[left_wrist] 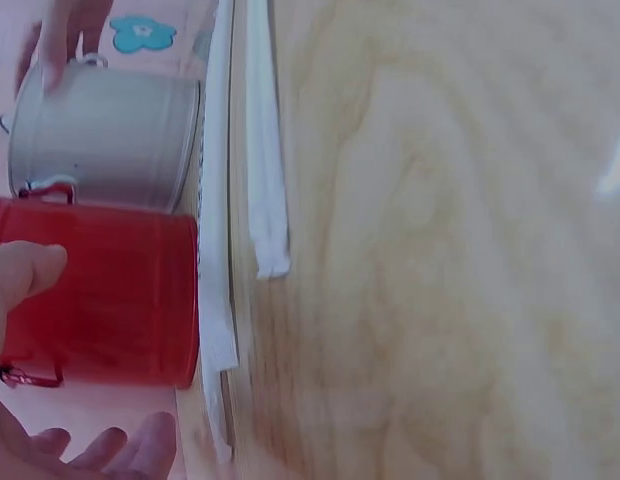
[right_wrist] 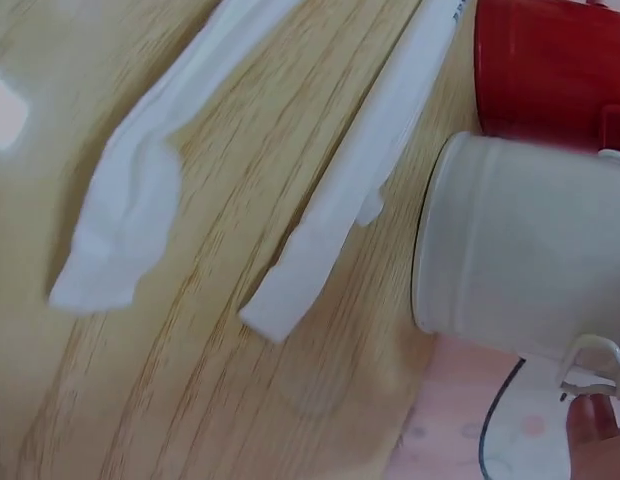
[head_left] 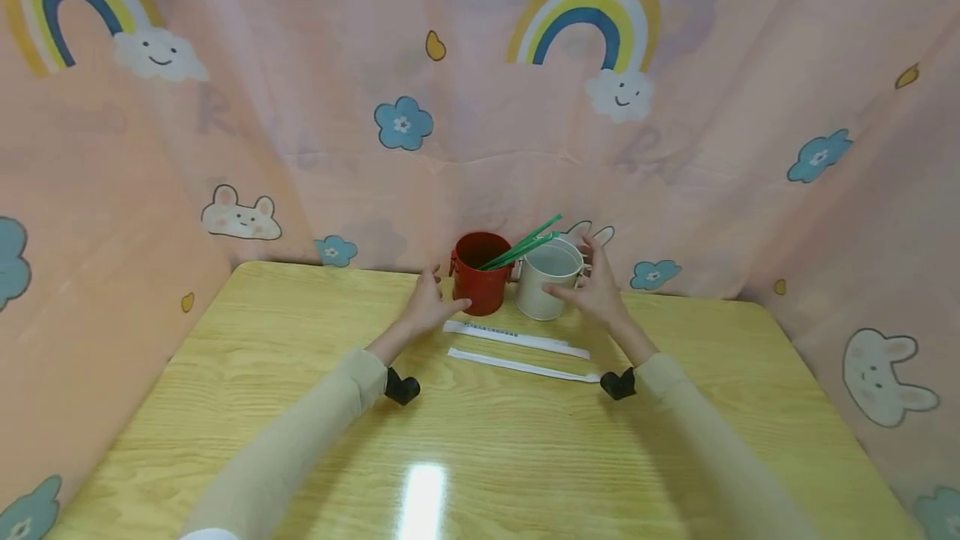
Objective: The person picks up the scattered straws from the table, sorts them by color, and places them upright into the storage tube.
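Note:
Side by side at the table's back edge stand a red metal bucket (head_left: 480,286) and a white one, the white bucket (head_left: 542,286). Green straws (head_left: 517,253) lean out of the red bucket over the white one's rim. My left hand (head_left: 427,307) is at the red bucket, its thumb on the front and its other fingers spread apart beside the left handle. My right hand (head_left: 600,294) grips the white bucket, thumb across the front and fingers at its right handle (right_wrist: 595,365). Just in front lie slim white paper straw sleeves (head_left: 517,340).
Another white paper sleeve (head_left: 517,365) lies parallel, nearer to me. The wooden table (head_left: 495,448) meets a pink patterned curtain (head_left: 480,173) right behind the buckets, and the curtain also hangs along both sides.

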Demonstrator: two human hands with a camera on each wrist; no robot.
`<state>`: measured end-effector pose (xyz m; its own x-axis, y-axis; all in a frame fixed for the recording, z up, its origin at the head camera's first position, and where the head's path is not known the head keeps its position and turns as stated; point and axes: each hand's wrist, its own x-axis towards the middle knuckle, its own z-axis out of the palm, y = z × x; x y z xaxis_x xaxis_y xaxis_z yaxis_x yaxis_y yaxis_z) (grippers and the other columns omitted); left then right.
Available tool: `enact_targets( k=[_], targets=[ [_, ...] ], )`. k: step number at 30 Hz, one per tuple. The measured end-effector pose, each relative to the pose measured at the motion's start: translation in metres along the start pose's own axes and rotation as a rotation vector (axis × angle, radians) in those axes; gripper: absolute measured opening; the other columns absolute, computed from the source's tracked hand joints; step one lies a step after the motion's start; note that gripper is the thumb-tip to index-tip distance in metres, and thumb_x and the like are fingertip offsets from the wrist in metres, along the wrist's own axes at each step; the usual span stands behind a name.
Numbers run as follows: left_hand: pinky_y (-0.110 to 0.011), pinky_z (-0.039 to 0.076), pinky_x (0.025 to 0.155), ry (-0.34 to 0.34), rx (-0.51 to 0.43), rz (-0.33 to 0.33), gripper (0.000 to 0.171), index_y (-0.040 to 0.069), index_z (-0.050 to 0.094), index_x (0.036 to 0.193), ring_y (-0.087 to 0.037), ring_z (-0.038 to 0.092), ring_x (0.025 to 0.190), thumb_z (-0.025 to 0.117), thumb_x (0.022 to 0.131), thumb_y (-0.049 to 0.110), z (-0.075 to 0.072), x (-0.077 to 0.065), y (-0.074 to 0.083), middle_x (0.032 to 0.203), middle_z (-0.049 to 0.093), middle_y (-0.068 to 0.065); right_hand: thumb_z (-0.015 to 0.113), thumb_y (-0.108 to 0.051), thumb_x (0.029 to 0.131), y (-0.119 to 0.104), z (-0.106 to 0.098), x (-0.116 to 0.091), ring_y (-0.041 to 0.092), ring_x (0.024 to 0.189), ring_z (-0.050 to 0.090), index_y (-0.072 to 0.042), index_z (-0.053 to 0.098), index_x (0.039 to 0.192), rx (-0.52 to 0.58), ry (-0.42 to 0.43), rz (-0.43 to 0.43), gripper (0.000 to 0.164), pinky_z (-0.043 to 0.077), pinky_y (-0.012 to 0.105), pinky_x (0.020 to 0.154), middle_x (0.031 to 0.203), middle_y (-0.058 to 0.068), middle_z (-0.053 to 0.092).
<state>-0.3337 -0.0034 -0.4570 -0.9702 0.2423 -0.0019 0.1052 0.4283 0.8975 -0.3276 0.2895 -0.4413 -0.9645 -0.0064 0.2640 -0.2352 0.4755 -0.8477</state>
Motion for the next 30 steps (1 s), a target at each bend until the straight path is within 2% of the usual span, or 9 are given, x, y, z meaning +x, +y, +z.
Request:
enact_targets(
  k=[6, 11, 16, 19, 22, 24, 27, 30],
  targets=[
    [-0.053, 0.041, 0.105, -0.007, 0.012, -0.02, 0.083, -0.008, 0.02, 0.147, -0.043, 0.045, 0.128, 0.069, 0.085, 0.021, 0.003, -0.021, 0.005, 0.14, 0.038, -0.03, 0.082, -0.017, 0.074, 0.006, 0.003, 0.0, 0.038, 0.131, 0.038, -0.008, 0.011, 0.152, 0.002, -0.032, 0.076, 0.106, 0.035, 0.056, 0.106, 0.147, 0.022, 0.034],
    [-0.05, 0.047, 0.098, 0.009, 0.072, -0.018, 0.077, -0.001, 0.031, 0.145, -0.039, 0.054, 0.118, 0.07, 0.085, 0.025, 0.006, -0.034, 0.007, 0.132, 0.049, -0.024, 0.082, -0.014, 0.074, 0.011, 0.008, 0.002, 0.035, 0.131, 0.04, -0.009, 0.019, 0.15, 0.061, -0.037, 0.059, 0.099, 0.031, 0.055, 0.11, 0.144, 0.018, 0.04],
    [-0.043, 0.052, 0.086, 0.032, 0.16, 0.063, 0.06, 0.006, 0.047, 0.137, -0.029, 0.062, 0.099, 0.07, 0.085, 0.024, 0.009, -0.04, 0.007, 0.118, 0.062, -0.016, 0.082, -0.012, 0.074, 0.012, 0.009, 0.005, 0.035, 0.13, 0.041, -0.01, 0.022, 0.149, 0.072, -0.026, 0.044, 0.097, 0.032, 0.055, 0.11, 0.142, 0.018, 0.041],
    [-0.037, 0.053, 0.081, -0.018, 0.161, 0.122, 0.046, 0.007, 0.057, 0.128, -0.023, 0.064, 0.091, 0.07, 0.086, 0.022, 0.013, -0.044, 0.01, 0.107, 0.068, -0.011, 0.082, -0.012, 0.074, 0.011, 0.008, 0.004, 0.037, 0.13, 0.04, -0.011, 0.021, 0.149, 0.074, -0.032, 0.038, 0.097, 0.031, 0.056, 0.109, 0.143, 0.019, 0.04],
    [-0.03, 0.054, 0.078, -0.113, 0.144, 0.178, 0.037, 0.005, 0.063, 0.12, -0.019, 0.065, 0.086, 0.07, 0.086, 0.019, 0.017, -0.047, 0.012, 0.1, 0.07, -0.009, 0.082, -0.012, 0.074, 0.012, 0.005, 0.002, 0.037, 0.13, 0.04, -0.011, 0.02, 0.149, 0.062, -0.053, 0.031, 0.097, 0.031, 0.057, 0.109, 0.143, 0.019, 0.039],
    [-0.027, 0.054, 0.075, -0.164, 0.166, 0.211, 0.034, 0.004, 0.065, 0.115, -0.017, 0.065, 0.083, 0.072, 0.084, 0.017, 0.02, -0.048, 0.013, 0.095, 0.071, -0.007, 0.082, -0.012, 0.074, 0.013, 0.002, 0.002, 0.036, 0.13, 0.04, -0.011, 0.02, 0.148, 0.042, -0.071, 0.029, 0.096, 0.031, 0.056, 0.11, 0.143, 0.018, 0.038],
    [-0.025, 0.052, 0.072, -0.204, 0.273, 0.246, 0.033, 0.007, 0.068, 0.111, -0.015, 0.063, 0.081, 0.076, 0.081, 0.019, 0.025, -0.046, 0.016, 0.092, 0.071, -0.004, 0.08, -0.01, 0.076, 0.013, -0.002, 0.002, 0.035, 0.131, 0.038, -0.01, 0.018, 0.148, 0.045, -0.11, 0.026, 0.095, 0.029, 0.057, 0.111, 0.143, 0.018, 0.036],
    [-0.025, 0.049, 0.072, -0.222, 0.405, 0.254, 0.035, 0.013, 0.07, 0.11, -0.014, 0.062, 0.083, 0.079, 0.077, 0.023, 0.031, -0.044, 0.018, 0.092, 0.071, 0.0, 0.079, -0.008, 0.076, 0.014, -0.003, 0.002, 0.036, 0.132, 0.035, -0.012, 0.015, 0.149, 0.08, -0.156, 0.029, 0.098, 0.025, 0.058, 0.113, 0.144, 0.018, 0.035]
  ],
)
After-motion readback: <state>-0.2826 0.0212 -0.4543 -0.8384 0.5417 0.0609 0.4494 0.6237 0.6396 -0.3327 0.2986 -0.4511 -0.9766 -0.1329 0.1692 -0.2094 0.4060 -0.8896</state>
